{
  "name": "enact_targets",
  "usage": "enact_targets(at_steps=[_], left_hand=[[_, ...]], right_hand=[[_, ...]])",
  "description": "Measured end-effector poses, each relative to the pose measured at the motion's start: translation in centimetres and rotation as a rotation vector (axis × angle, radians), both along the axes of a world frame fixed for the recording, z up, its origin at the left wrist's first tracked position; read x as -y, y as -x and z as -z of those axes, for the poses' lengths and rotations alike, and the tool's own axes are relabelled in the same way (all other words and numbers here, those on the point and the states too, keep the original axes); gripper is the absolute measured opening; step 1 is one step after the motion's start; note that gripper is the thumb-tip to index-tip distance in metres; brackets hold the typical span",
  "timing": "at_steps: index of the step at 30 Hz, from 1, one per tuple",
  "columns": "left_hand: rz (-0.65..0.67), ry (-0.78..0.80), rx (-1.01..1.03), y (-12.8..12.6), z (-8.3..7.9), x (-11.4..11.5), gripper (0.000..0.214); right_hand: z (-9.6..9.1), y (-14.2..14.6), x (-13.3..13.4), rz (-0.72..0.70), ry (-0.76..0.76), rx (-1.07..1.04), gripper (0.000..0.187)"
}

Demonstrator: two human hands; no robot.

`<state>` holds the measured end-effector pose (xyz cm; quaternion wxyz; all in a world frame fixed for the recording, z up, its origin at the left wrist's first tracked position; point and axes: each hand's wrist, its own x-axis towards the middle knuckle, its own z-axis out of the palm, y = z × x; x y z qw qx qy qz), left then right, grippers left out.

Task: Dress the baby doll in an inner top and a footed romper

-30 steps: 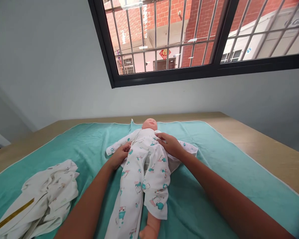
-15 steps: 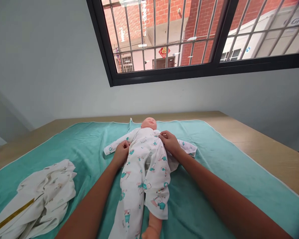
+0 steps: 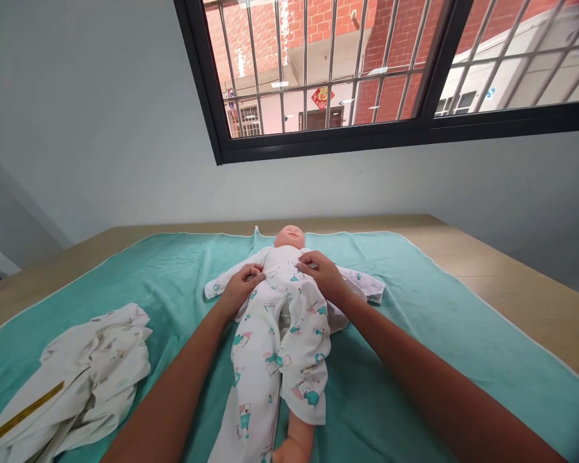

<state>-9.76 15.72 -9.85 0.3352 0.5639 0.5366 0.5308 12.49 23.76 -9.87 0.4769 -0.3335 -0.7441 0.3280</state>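
A baby doll (image 3: 290, 236) lies on its back, head away from me, in a white long-sleeved top (image 3: 278, 256). White baby trousers (image 3: 265, 341) with a teal and pink print cover its hips and legs. One bare foot (image 3: 296, 445) sticks out of the right-hand trouser leg; the other leg's end runs out of view. My left hand (image 3: 241, 288) has its fingers closed at the left side of the waistband. At the waistband's right part, my right hand (image 3: 322, 275) pinches the cloth between thumb and curled fingers.
Beneath the doll a teal blanket (image 3: 405, 360) is spread over a wooden table (image 3: 502, 276). To the left lies a crumpled white cloth (image 3: 96, 373) with a yellow-brown strip (image 3: 24, 415) on it. Behind the table are a wall and a barred window (image 3: 318, 151).
My left hand has moved up and inward from the hip to the waistband. My right hand has shifted slightly left along the waist. The view has tilted a little.
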Motion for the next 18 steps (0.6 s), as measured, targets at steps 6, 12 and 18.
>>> enact_targets(at_steps=[6,12,18], left_hand=[[-0.227,-0.049,-0.335,-0.3,-0.4,-0.3,0.025],[-0.348,-0.048,-0.306,-0.3,0.2,-2.6,0.025],[-0.237,0.040,-0.117,-0.7,0.9,-2.3,0.031]], right_hand=[[0.5,-0.2,-0.2,0.141,0.010,0.086,0.020],[1.0,0.1,-1.5,0.210,0.110,0.110,0.023],[0.8,-0.9,-1.9,0.048,0.164,0.164,0.030]])
